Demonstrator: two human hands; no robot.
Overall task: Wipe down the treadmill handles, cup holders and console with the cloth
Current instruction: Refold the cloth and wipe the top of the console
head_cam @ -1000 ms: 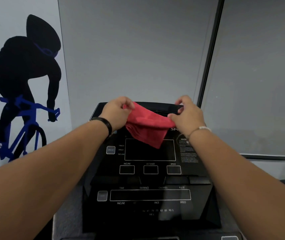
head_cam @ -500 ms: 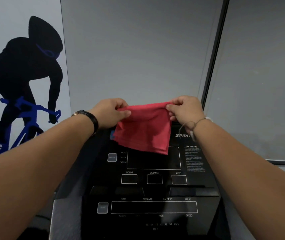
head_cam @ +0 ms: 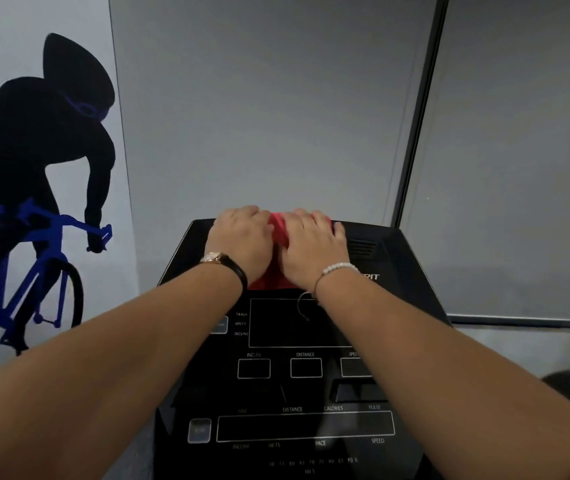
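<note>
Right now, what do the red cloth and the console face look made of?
Red cloth: soft woven or microfibre fabric, matte; it bunches and folds under both hands. Console: looks like moulded black plastic with a smooth, semi-gloss face; it shows soft reflections, printed white labels and a slotted vent. Exact plastic or overlay: cannot tell.

The cloth is red on the black console, white-lettered. At nine o'clock, a black cyclist rides a blue bike.

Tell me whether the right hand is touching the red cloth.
Touching. The head view shows the right hand pressed flat on the red cloth atop the console.
</note>
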